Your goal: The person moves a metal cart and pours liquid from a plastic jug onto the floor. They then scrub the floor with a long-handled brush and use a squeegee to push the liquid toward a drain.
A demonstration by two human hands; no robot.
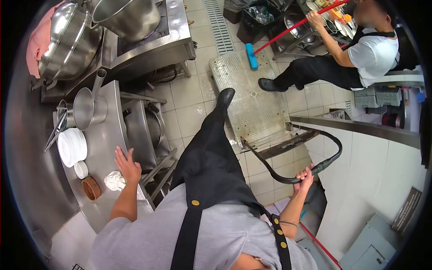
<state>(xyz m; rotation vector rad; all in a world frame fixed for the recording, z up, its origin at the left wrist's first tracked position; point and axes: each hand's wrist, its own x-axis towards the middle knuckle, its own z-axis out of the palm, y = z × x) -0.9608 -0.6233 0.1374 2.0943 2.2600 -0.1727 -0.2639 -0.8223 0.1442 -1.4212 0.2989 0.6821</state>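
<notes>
My right hand (305, 177) is wrapped round the black curved handle (281, 178) of a platform trolley. The trolley's pale, scuffed platform (252, 101) lies on the floor ahead, and one of my shoes (226, 97) is on its left side. My left hand (129, 165) rests with fingers spread at the edge of a steel counter (102, 148), holding nothing. Just beside it on the counter is a crumpled white cloth (115, 180). Nearby are a stack of white plates (72, 147), a smaller stack of dishes (81, 169) and a round bamboo steamer (91, 188).
Facing me, another person (371, 49) holds a red-handled brush (252, 56) with its blue head on the platform. A stove with a large pot (130, 20) stands upper left, near a saucepan (87, 108). A bin (261, 20) and a floor drain (218, 27) lie beyond.
</notes>
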